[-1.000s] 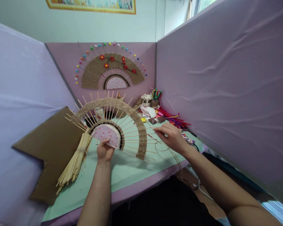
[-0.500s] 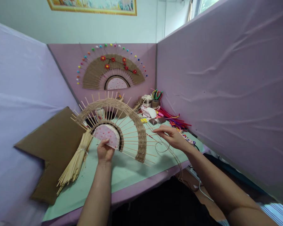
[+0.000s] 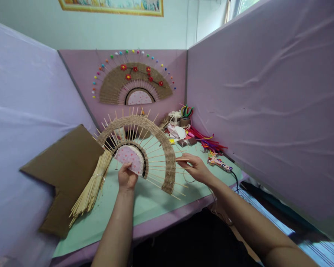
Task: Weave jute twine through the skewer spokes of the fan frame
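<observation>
The left hand (image 3: 128, 180) grasps the fan (image 3: 136, 156) by its pink middle, above the table (image 3: 150, 217), behind its front edge; the long straight side slants down rightward, with sticks spreading up and right; the right hand (image 3: 195, 168) touches stick ends, grip unclear.

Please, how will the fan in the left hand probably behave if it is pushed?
The fan is probably light, with open gaps between thin sticks. Their bare ends, poking past the woven band, may bend or snap.
</observation>
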Available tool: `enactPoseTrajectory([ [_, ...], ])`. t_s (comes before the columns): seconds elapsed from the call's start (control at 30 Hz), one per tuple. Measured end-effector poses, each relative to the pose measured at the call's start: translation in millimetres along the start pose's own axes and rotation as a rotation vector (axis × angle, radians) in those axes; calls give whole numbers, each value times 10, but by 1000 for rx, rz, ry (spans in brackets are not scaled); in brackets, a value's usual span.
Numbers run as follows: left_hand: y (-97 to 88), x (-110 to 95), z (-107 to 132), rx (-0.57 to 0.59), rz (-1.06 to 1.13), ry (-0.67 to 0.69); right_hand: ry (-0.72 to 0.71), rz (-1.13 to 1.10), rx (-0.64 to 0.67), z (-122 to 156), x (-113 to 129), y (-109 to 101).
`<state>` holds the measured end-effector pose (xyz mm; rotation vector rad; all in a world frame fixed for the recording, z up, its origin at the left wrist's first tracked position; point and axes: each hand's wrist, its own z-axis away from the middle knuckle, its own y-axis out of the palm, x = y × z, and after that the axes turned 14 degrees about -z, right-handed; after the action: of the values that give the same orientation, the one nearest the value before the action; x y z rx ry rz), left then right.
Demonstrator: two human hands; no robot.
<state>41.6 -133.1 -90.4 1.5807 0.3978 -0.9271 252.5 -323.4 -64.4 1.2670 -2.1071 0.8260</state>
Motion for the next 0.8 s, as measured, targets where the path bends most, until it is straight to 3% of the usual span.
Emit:
enactPoseTrajectory([
  [0.37,36,-5,3,-8,13,10,147,-47,-125,109,-42,-3],
  [0.57,49,-16,7,-25,-9,8,193,-30,-57,130,75,-78],
  [0.8,73,-18,21,-36,-30,0,107,206,63,140,134,-219],
])
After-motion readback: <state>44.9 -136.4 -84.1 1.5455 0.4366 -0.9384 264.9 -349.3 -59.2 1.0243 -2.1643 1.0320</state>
